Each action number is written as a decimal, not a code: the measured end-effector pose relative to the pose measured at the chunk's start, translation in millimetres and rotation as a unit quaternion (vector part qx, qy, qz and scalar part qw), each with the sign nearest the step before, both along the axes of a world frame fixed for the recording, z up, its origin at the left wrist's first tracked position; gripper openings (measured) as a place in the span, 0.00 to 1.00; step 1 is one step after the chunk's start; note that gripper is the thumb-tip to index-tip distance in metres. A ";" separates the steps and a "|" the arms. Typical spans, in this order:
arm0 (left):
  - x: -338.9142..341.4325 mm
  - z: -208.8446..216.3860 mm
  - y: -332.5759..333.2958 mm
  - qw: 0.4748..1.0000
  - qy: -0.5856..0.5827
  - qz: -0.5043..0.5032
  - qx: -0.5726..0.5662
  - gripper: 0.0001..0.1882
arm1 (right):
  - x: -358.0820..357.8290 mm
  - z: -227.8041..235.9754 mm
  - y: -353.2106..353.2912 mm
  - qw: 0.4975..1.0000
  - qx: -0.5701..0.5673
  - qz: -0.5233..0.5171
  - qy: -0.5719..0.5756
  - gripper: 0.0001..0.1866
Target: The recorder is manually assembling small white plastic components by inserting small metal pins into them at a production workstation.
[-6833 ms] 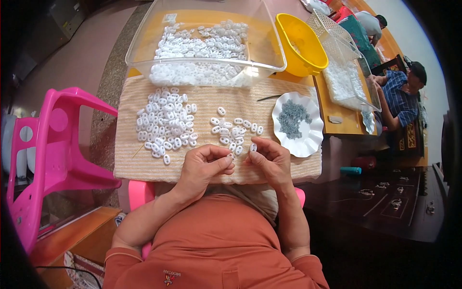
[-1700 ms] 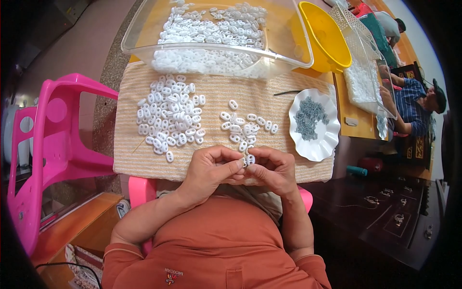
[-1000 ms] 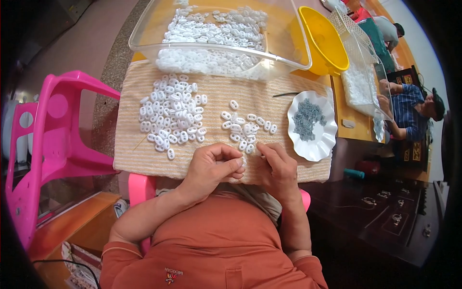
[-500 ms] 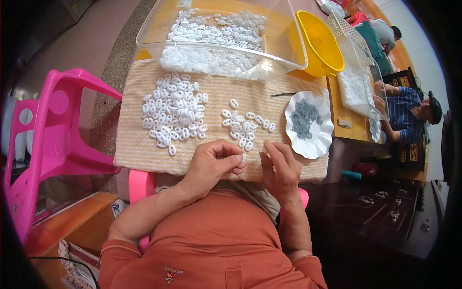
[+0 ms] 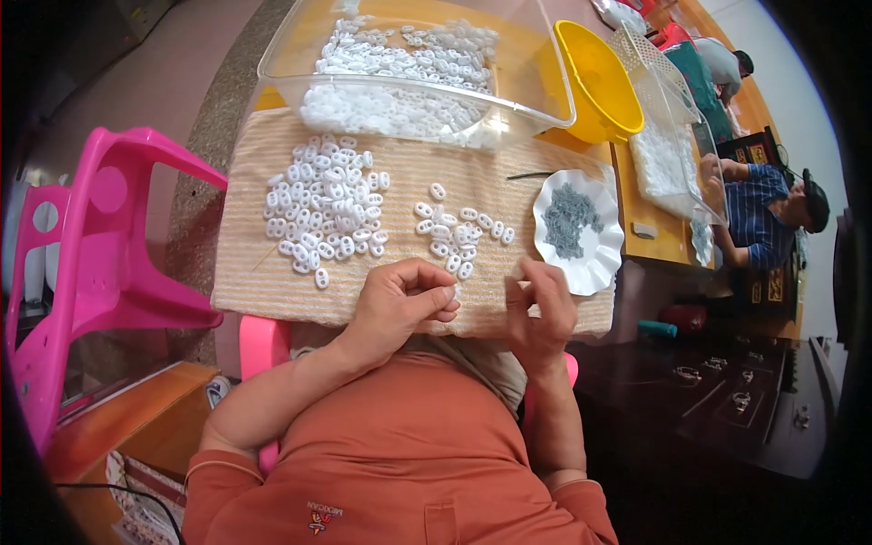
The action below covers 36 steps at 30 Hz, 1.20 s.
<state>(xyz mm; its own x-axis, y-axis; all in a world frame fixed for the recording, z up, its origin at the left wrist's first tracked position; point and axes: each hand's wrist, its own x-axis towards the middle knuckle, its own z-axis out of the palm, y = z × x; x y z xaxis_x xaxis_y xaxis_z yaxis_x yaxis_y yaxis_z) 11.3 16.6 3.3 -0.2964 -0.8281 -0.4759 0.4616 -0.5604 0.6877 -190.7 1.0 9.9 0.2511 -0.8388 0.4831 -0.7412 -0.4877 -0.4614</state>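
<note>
Striped cloth (image 5: pixel 409 168) ran beneath the scalloped plate (image 5: pixel 590 275). Left of it, your left hand (image 5: pixel 398 304) pinched a barely visible white piece (image 5: pixel 456 292); near the plate, your right hand (image 5: pixel 542 313) curled, any hold unclear. Farther left, heaped two-holed tokens (image 5: pixel 334 191) looked light, stiff, slick, best pinched edgewise.

1. To your left stands a bright pink plastic chair (image 5: pixel 136 254) with round cut-outs.
2. Ahead and right, you have a yellow plastic tub (image 5: pixel 627 130).
3. On your far right sits a co-worker (image 5: pixel 763 218) in a blue striped shirt and black cap.
4. Near your right side is dark wooden furniture (image 5: pixel 672 427) with metal fittings (image 5: pixel 742 401).
5. At your lower left runs a black cable (image 5: pixel 118 486).
</note>
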 end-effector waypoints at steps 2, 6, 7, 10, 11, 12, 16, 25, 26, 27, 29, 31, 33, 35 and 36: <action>0.1 0.1 1.4 1.000 0.002 -0.001 -0.002 0.06 | -0.7 5.1 -0.7 1.000 0.004 -0.011 0.008 0.16; 0.1 -1.7 0.6 1.000 -0.002 -0.001 -0.017 0.06 | -6.4 -1.8 -4.2 0.995 0.090 0.046 0.009 0.16; -0.3 -2.1 1.6 1.000 0.000 -0.003 -0.015 0.06 | -6.0 -1.8 -3.5 0.995 0.090 0.045 0.009 0.16; 0.2 -3.8 1.8 1.000 -0.003 -0.008 -0.017 0.07 | -6.8 -3.5 -3.1 0.994 0.093 0.029 -0.041 0.17; 0.3 -3.5 1.7 1.000 -0.004 -0.009 -0.018 0.07 | -7.6 -5.9 -3.6 0.995 0.084 0.042 -0.045 0.17; 0.3 -3.1 1.9 1.000 -0.003 -0.007 -0.027 0.07 | -8.1 -6.8 -4.0 0.994 0.075 0.055 -0.050 0.18; 0.3 -2.3 1.8 0.999 -0.009 -0.005 -0.032 0.07 | -7.6 -4.5 2.4 0.984 0.133 0.039 -0.113 0.17; -0.8 -2.2 3.3 1.000 -0.002 -0.005 -0.028 0.07 | -15.6 -21.2 5.5 0.905 0.250 -0.017 -0.343 0.19; -0.5 -2.1 3.6 1.000 -0.002 -0.004 -0.029 0.07 | -19.0 -21.1 5.3 0.890 0.275 -0.010 -0.365 0.18; -0.1 -2.0 3.9 0.999 -0.002 -0.006 -0.032 0.07 | -21.9 -21.1 5.1 0.873 0.299 -0.004 -0.385 0.16; -0.2 -2.2 4.3 0.999 -0.002 -0.007 -0.037 0.08 | -25.5 -22.0 4.7 0.877 0.297 -0.003 -0.377 0.15; -0.8 -4.3 4.7 0.999 -0.001 -0.005 -0.044 0.08 | -25.6 -21.0 4.6 0.881 0.295 -0.001 -0.368 0.14; -1.4 -5.5 5.1 0.999 0.002 -0.004 -0.050 0.08 | -22.5 -18.4 4.9 0.865 0.298 0.005 -0.403 0.13; -1.4 -4.7 5.4 0.998 0.004 -0.001 -0.055 0.08 | -22.2 -16.4 5.6 0.863 0.307 -0.002 -0.401 0.13; -1.4 -4.1 5.4 0.999 0.005 -0.002 -0.053 0.08 | -22.0 -15.3 5.7 0.861 0.316 -0.009 -0.398 0.12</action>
